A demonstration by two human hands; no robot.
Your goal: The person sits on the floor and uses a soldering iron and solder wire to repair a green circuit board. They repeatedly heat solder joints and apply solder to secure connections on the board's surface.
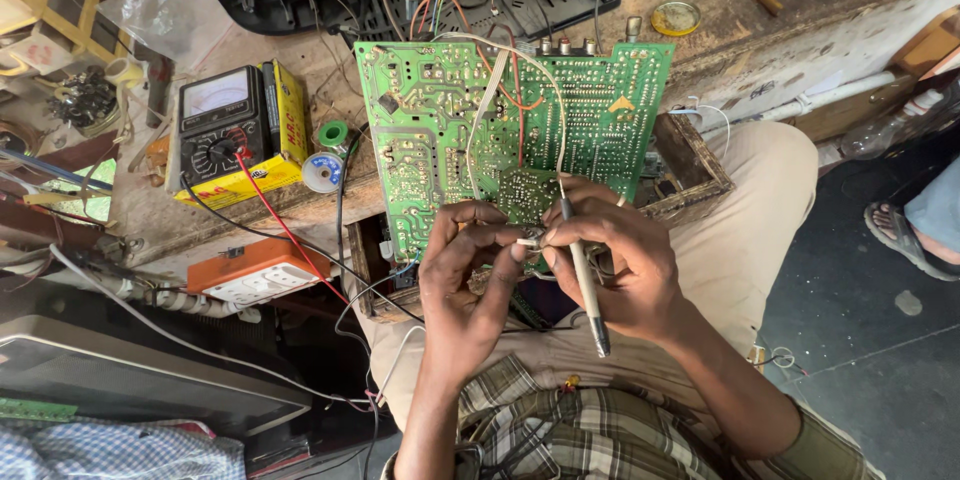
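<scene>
The green circuit board [500, 130] lies solder-side up, its far end on the counter [760, 50] edge, its near end over the person's lap. The left hand [465, 275] pinches a small pale part [528, 241] against the board's near edge. The right hand [620, 265] grips a slim soldering iron [583, 275] like a pen, fingers closed around it, touching the left fingertips. A yellow-cased multimeter [235, 130] and a solder spool [325, 165] sit left of the board.
</scene>
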